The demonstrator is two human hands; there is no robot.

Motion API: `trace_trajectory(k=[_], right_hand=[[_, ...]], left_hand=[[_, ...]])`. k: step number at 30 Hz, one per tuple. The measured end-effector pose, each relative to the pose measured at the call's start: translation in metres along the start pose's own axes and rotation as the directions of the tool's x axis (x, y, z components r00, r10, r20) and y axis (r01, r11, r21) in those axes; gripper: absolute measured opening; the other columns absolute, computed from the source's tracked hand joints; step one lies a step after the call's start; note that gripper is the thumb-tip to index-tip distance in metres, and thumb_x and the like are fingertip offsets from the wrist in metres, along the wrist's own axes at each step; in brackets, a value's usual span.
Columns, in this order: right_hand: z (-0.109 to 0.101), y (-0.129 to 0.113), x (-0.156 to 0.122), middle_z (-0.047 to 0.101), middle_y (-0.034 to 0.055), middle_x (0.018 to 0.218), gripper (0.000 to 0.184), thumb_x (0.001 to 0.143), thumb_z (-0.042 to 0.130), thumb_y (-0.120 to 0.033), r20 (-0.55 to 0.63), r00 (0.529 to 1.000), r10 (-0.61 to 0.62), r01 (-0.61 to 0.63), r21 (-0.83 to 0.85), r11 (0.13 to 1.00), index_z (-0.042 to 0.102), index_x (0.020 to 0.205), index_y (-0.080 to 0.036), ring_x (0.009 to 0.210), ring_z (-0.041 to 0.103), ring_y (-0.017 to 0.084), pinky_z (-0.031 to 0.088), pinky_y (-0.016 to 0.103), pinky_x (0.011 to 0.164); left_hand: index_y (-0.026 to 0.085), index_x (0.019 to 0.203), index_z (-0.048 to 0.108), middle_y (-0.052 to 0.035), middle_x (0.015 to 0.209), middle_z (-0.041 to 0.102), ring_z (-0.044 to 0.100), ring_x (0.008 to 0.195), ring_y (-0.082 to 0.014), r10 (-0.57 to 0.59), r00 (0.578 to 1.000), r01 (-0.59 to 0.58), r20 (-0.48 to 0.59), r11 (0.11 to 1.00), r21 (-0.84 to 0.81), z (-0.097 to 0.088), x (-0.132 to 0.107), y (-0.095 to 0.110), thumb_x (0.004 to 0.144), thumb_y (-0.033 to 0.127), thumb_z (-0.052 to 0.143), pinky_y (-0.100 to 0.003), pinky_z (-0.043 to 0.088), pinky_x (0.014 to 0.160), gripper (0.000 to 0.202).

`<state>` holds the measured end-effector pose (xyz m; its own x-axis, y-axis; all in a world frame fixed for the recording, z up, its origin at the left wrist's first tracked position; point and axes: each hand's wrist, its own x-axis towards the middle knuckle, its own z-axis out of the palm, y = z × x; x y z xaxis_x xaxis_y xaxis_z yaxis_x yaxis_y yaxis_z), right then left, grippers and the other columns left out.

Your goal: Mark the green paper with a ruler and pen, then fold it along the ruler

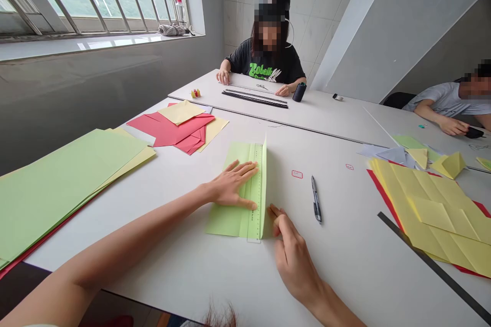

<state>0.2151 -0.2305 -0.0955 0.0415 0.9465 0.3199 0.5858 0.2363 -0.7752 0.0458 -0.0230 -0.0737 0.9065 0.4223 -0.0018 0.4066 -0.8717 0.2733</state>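
Observation:
A sheet of light green paper (pixel 226 222) lies in front of me, its right edge folded up as a standing flap (pixel 264 184). A clear plastic ruler (pixel 253 222) lies lengthwise on the sheet, along the base of the flap. My left hand (pixel 235 184) rests flat on ruler and paper, fingers spread, pressing from above. Just right of the flap, my right hand (pixel 293 250) has its fingers curled together, fingertips close to the flap's outer side; whether they touch it I cannot tell. Nothing shows in that hand. A pen (pixel 316 199) lies to its right.
Stacked green sheets (pixel 76 168) lie left; red paper (pixel 164 127) lies behind them. Creased yellow sheets (pixel 441 204) and a black strip (pixel 429 263) are right. Across the table (pixel 337 260) sits a person (pixel 268 61) near a black thread spool (pixel 299 92); another person (pixel 452 102) works far right.

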Motion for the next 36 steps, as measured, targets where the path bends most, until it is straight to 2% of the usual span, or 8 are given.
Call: trace_trajectory(k=[6,11,16,20,25,30,33,36], right_hand=[[0.005,0.001,0.039,0.065,0.0085,0.106,0.031,0.081,0.037,0.0,0.053,0.998,0.025,-0.025,-0.003,1.0,0.049,0.096,-0.024,0.104,0.065,0.023,0.059,0.036,0.078],[0.03,0.011,0.029,0.063,0.0149,0.126,0.032,0.078,0.032,0.007,0.017,0.996,-0.082,0.084,-0.155,0.984,0.042,0.081,-0.024,0.145,0.039,0.025,0.047,0.049,0.11],[0.029,0.015,0.029,0.057,0.0186,0.139,0.03,0.078,0.034,0.006,0.032,0.996,-0.079,0.082,-0.116,0.99,0.041,0.082,-0.023,0.149,0.033,0.025,0.038,0.052,0.117],[0.01,0.018,0.049,0.067,0.0104,0.119,0.028,0.081,0.03,0.001,0.012,0.998,0.063,-0.064,0.104,0.993,0.038,0.086,-0.025,0.133,0.054,0.022,0.053,0.041,0.099],[0.006,0.019,0.072,0.066,0.0076,0.105,0.025,0.083,0.038,-0.007,0.049,0.992,0.12,-0.122,0.042,0.992,0.046,0.099,-0.024,0.097,0.067,0.022,0.056,0.033,0.071],[0.029,0.022,0.073,0.064,0.0127,0.108,0.03,0.078,0.032,0.005,0.02,0.998,-0.067,0.069,-0.166,0.984,0.039,0.083,-0.024,0.136,0.048,0.028,0.044,0.048,0.108],[0.036,0.025,0.07,0.063,0.0152,0.115,0.03,0.079,0.033,0.005,0.019,0.993,-0.113,0.115,-0.206,0.972,0.038,0.082,-0.023,0.148,0.033,0.027,0.033,0.05,0.118],[0.03,0.028,0.072,0.063,0.0123,0.105,0.03,0.079,0.031,0.004,0.024,0.996,-0.083,0.086,-0.141,0.986,0.036,0.082,-0.025,0.141,0.043,0.026,0.041,0.048,0.111]], left_hand=[[0.02,0.158,0.026,-0.013,0.166,0.019,0.016,0.153,-0.0323,-0.013,1.0,0.013,0.004,1.0,-0.024,-0.001,0.0,0.002,0.083,0.069,0.06,-0.052,0.003,0.125,0.096],[0.029,0.138,0.056,-0.0072,0.147,0.052,0.036,0.144,-0.033,0.044,0.999,-0.044,-0.015,0.999,0.013,-0.002,-0.001,0.003,0.088,0.048,0.058,-0.055,0.004,0.125,0.054],[0.033,0.128,0.064,-0.0035,0.136,0.06,0.04,0.14,-0.0329,0.049,0.999,-0.049,-0.013,0.999,0.022,-0.003,-0.002,0.003,0.089,0.045,0.057,-0.055,0.005,0.125,0.042],[0.025,0.143,0.052,-0.0091,0.154,0.044,0.03,0.148,-0.034,0.026,0.999,-0.026,-0.019,0.999,0.02,-0.001,-0.001,0.001,0.083,0.056,0.064,-0.052,0.007,0.125,0.068],[0.02,0.159,0.023,-0.0122,0.166,0.019,0.018,0.153,-0.0327,-0.014,1.0,0.014,-0.006,1.0,-0.021,0.0,-0.001,0.001,0.083,0.072,0.058,-0.051,0.004,0.125,0.098],[0.027,0.126,0.062,-0.007,0.135,0.061,0.043,0.138,-0.0314,0.026,1.0,-0.026,-0.008,1.0,0.014,-0.002,-0.002,0.003,0.087,0.051,0.059,-0.051,0.006,0.125,0.046],[0.03,0.118,0.067,-0.0045,0.129,0.064,0.043,0.137,-0.0299,0.033,0.999,-0.033,-0.003,0.999,0.01,-0.003,-0.003,0.004,0.089,0.048,0.055,-0.052,0.002,0.125,0.036],[0.031,0.132,0.061,-0.0045,0.143,0.056,0.036,0.144,-0.0304,0.035,0.999,-0.035,-0.006,0.999,0.01,-0.003,-0.003,0.003,0.087,0.048,0.058,-0.051,0.001,0.126,0.047]])
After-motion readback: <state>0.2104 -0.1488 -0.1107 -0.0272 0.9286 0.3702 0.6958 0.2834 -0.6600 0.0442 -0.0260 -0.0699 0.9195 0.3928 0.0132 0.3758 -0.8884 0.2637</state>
